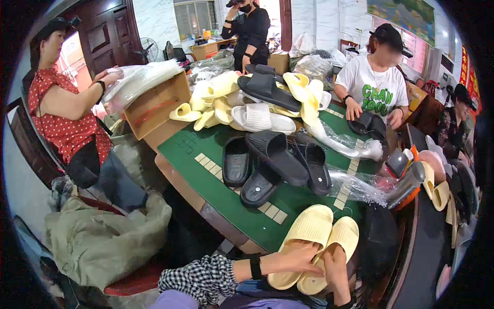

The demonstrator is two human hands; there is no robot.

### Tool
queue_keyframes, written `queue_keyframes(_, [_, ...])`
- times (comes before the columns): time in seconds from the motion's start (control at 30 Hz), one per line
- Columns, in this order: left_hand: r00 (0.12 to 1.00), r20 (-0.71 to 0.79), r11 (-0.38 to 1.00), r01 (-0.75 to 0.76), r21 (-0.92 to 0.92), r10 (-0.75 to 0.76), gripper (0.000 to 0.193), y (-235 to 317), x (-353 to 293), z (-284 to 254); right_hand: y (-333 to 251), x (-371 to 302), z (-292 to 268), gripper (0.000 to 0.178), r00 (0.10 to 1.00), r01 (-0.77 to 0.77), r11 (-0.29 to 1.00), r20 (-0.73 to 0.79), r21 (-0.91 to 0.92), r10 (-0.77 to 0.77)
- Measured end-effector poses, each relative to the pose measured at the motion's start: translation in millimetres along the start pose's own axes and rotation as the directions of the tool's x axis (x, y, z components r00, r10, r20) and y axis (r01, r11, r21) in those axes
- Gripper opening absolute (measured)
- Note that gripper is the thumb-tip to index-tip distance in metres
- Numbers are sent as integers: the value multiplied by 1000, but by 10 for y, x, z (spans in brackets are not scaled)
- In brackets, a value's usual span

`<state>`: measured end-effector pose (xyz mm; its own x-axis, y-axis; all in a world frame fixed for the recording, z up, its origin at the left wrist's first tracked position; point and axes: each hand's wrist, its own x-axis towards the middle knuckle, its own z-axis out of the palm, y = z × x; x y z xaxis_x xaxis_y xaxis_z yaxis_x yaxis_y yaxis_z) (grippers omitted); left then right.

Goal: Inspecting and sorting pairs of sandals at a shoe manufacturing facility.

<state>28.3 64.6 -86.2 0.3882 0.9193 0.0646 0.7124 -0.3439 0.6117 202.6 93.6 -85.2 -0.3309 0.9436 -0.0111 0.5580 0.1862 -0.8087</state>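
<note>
Close to me at the table's near edge is a pair of pale yellow slippers with ribbed straps, toes pointing away. My left hand [296,260] has its fingers in the foot opening of the left slipper [311,225], its thumb stretched toward the other one. Reaching into the opening of the right slipper [344,233] is my right hand [335,265]. Both hands hold the pair side by side; the straps hide the fingertips. Just beyond lie several black slippers [275,154], loosely piled on the green table top [195,177].
Yellow, grey and black slippers [262,117] are heaped farther back, beside a cardboard box [157,105]. Clear plastic bags [355,186] lie at the right. Across the table a person [378,82] handles a black slipper; another person [67,98] at left holds plastic bags. A greenish sack [108,239] stands lower left.
</note>
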Motion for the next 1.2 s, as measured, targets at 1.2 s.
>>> queue_keyframes(1.2, [980,198,988,25,-149,5,59,220,-170,-298,66,-111,-9,23,994,-40,999,105,8,39])
